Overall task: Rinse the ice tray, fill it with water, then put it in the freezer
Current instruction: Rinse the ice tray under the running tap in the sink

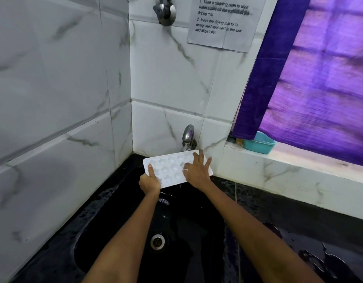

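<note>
Ice tray (170,168) between hands: left (150,183) grips, right (197,170) presses

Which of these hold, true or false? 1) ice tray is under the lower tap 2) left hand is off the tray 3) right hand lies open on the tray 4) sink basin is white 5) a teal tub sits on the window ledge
1) True: the ice tray is held just below the lower tap.
2) False: the left hand grips the tray's near corner, thumb on top.
3) True: the right hand rests on it with fingers spread.
4) False: the sink basin is black.
5) True: the teal tub sits there, beside the purple curtain.
</note>
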Demonstrator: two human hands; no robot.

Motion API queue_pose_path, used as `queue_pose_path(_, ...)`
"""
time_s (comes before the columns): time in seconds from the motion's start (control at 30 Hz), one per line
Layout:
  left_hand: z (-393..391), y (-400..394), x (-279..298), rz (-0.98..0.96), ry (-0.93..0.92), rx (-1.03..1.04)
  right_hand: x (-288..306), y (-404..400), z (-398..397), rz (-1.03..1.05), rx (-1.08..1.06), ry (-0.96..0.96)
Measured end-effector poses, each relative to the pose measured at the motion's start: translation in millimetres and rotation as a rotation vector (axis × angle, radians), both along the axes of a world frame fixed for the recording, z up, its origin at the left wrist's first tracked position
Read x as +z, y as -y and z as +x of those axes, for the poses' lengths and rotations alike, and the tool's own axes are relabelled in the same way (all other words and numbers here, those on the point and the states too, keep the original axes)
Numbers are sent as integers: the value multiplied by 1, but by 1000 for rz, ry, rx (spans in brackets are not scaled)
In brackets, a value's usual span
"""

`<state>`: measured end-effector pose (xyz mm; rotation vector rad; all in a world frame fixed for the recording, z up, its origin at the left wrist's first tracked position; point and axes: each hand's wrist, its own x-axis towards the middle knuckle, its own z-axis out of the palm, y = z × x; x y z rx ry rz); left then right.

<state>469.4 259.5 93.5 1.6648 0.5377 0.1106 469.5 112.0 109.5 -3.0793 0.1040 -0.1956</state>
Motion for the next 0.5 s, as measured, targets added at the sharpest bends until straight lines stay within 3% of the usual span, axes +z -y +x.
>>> queue_pose_path(0.17, 1, 9, 1, -16, 0, -7, 3, 2, 0, 147, -15, -87)
queue_pose_path(0.33, 4, 7, 0, 5, 4, -13, 5, 13, 0, 27, -14, -69)
queue_pose_path(0.5, 10, 0, 3, 20, 7, 0, 7, 7, 2, 99, -4, -108)
